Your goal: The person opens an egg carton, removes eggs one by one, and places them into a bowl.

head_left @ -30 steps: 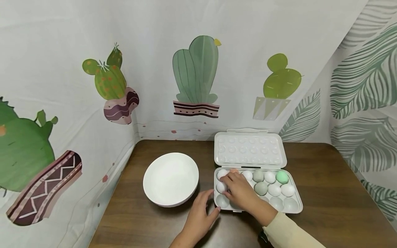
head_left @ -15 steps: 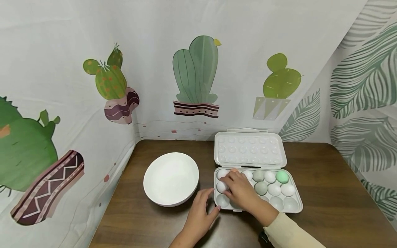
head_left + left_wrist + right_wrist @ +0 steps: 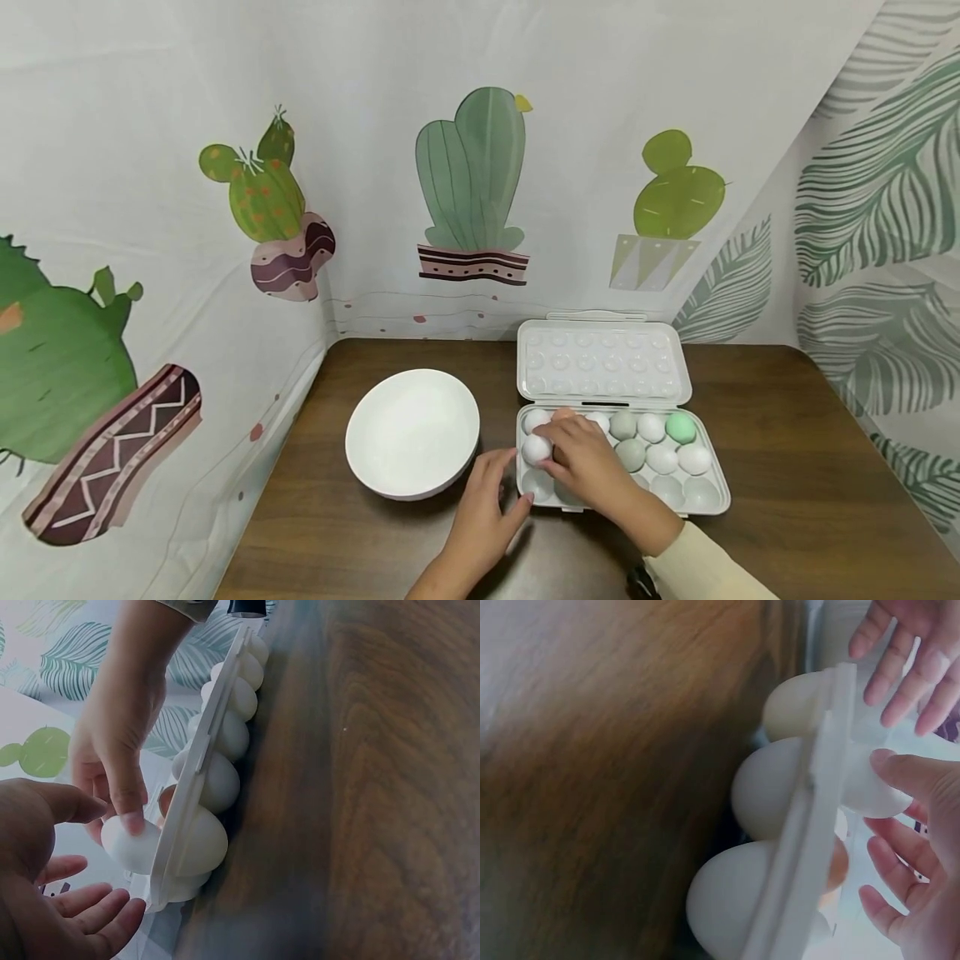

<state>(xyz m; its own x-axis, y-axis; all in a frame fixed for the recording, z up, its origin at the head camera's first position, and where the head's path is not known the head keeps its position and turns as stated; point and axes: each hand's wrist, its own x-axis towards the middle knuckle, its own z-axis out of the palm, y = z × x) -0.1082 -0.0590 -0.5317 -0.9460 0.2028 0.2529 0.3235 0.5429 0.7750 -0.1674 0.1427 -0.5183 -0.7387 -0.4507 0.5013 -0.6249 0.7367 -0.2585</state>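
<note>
My right hand (image 3: 588, 458) pinches a white egg (image 3: 536, 451) between thumb and fingers, over the left end of an egg carton (image 3: 720, 505). In the left wrist view this egg (image 3: 131, 845) rises above the carton's rim. My left hand (image 3: 480, 521) lies at the carton's left edge, fingers spread and holding nothing. Other eggs sit in the back two rows: white ones, grey-green ones (image 3: 630, 454), a light green egg (image 3: 681, 427) and an orange one (image 3: 562, 412) partly hidden behind my right hand. The visible front-row cups (image 3: 701, 493) hold no eggs.
A white bowl (image 3: 412, 433) stands left of the carton, near my left fingertips. The carton's lid (image 3: 603, 362) is folded back toward the cactus-print cloth (image 3: 375, 167). All this rests on a brown wooden table (image 3: 810, 467).
My right hand has shifted slightly, and the white egg in its fingers now shows more fully and a little higher. My left hand has barely moved.
</note>
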